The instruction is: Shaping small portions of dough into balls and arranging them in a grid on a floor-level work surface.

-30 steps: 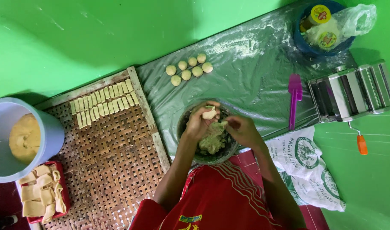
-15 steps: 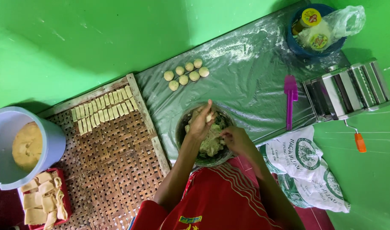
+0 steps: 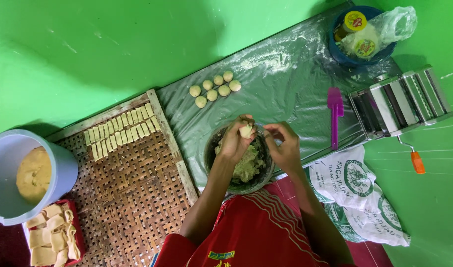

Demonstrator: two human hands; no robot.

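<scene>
Pale yellow dough is what both hands are busy with, directly above the dark bowl (image 3: 238, 160) that serves as the centre of the scene. The left hand (image 3: 235, 141) has its fingers curled closed around a small lump of dough (image 3: 245, 131), held just over the bowl's far rim; the right hand (image 3: 284, 146) sits beside it, fingers bent and loosely cupped, touching or nearly touching the lump, though whether it grips anything cannot be told. More dough (image 3: 247, 165) fills the bowl beneath. By the look of it, the step in hand is shaping a portion into a ball; the next move would seem to call for rolling it smooth between the palms. Beyond the bowl, on the floured plastic sheet (image 3: 285, 79), lie seven finished dough balls (image 3: 214, 89). Left of the bowl is a woven bamboo tray (image 3: 132, 198) with rows of cut strips (image 3: 120, 131). Right of the bowl lie a purple spatula (image 3: 334, 113) and a metal pasta roller (image 3: 399, 101).
</scene>
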